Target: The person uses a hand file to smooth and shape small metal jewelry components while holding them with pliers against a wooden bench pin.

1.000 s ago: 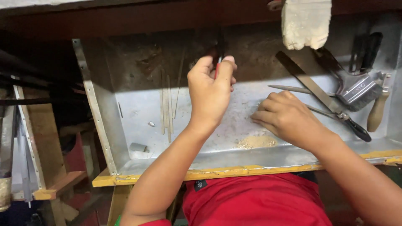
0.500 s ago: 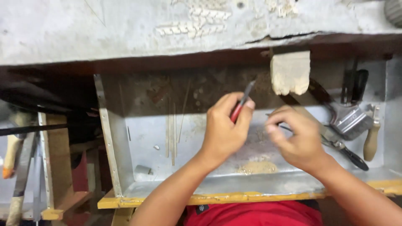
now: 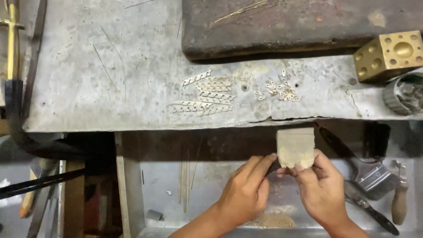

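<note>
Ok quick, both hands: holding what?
Left hand: closed on a dark tool, mostly hidden.
Right hand: fingertips at the wooden peg; grip cannot be told.

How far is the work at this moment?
Done: rows of chain strips lie on the bench top. Loose links beside them look left to do. In hand: left hand and right hand meet under the wooden peg, on something too small to tell.
</note>
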